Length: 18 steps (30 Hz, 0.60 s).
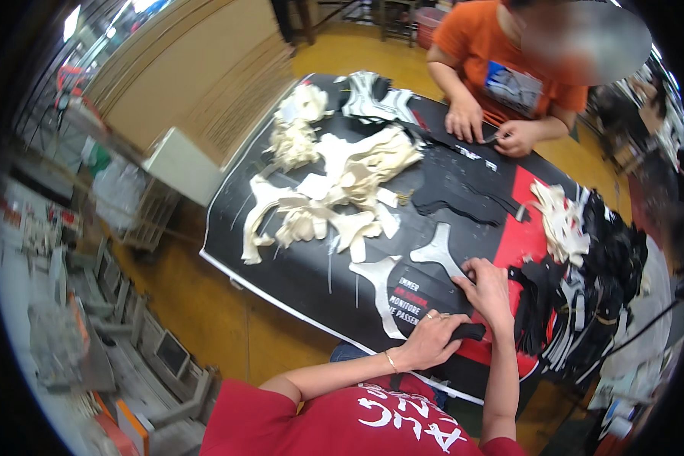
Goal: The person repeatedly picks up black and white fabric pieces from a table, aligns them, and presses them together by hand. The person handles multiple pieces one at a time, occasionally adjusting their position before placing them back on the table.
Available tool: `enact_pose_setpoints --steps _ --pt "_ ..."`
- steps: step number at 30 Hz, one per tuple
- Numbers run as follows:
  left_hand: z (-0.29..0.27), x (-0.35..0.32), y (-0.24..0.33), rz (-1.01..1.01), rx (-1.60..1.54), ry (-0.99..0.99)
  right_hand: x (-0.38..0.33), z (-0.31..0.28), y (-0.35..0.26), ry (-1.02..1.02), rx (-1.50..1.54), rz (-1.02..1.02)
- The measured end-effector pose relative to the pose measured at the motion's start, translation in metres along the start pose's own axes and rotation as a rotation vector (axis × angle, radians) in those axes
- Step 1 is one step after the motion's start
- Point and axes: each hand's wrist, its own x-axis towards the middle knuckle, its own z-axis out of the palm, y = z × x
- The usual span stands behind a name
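Observation:
My left hand (432,340), with a ring and a bracelet, is closed round a dark folded strip (468,331) near the table's front edge. My right hand (486,289) is just beyond it, thumb and fingers at the lower end of a white Y-shaped fabric piece (435,249). That end is partly hidden, and the piece lies flat on the black table covering. Left of it rests a second white Y-shaped piece (378,287), its tail reaching toward my left hand.
Cream fabric pieces (342,178) lie heaped on the table (273,277). Black and white pieces (596,258) pile up at the right, beside a red band (511,228). Across the table, a person in an orange shirt (463,38) handles a dark strip. Cardboard sheets (190,68) stand back left.

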Motion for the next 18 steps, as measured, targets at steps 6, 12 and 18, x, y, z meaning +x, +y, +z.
enact_pose_setpoints --steps 6,12,18 --pt "-0.003 -0.009 0.008 -0.027 -0.195 -0.011 0.008 -0.020 -0.029 0.015 0.052 -0.067" --pt "-0.010 -0.023 0.024 0.075 -0.412 -0.078 0.020 -0.058 -0.087 0.077 0.147 -0.204" --pt "-0.010 -0.028 0.021 0.102 -0.358 -0.125 0.073 -0.047 -0.157 0.032 0.459 -0.527"
